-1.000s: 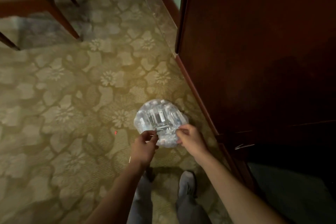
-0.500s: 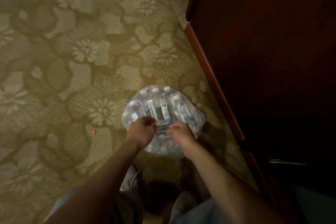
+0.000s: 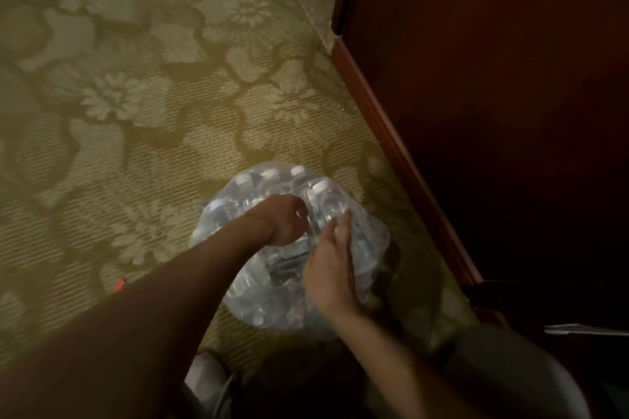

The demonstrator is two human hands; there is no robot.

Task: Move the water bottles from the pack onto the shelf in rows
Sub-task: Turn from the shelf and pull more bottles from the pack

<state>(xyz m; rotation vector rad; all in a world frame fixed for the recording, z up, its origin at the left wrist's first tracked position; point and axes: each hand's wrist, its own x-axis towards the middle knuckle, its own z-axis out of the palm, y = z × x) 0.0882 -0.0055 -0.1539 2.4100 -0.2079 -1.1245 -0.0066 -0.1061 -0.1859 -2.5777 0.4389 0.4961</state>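
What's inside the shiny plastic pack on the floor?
Water bottles with white caps, packed tight inside the plastic pack. The left hand and right hand cover the middle ones.

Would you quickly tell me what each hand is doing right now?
Left hand: fingers curled into the top of the pack of water bottles; what it grips cannot be told.
Right hand: open, fingers straight, resting on the pack.

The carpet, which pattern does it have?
The carpet is olive-green with pale flowers, seen in the head view.
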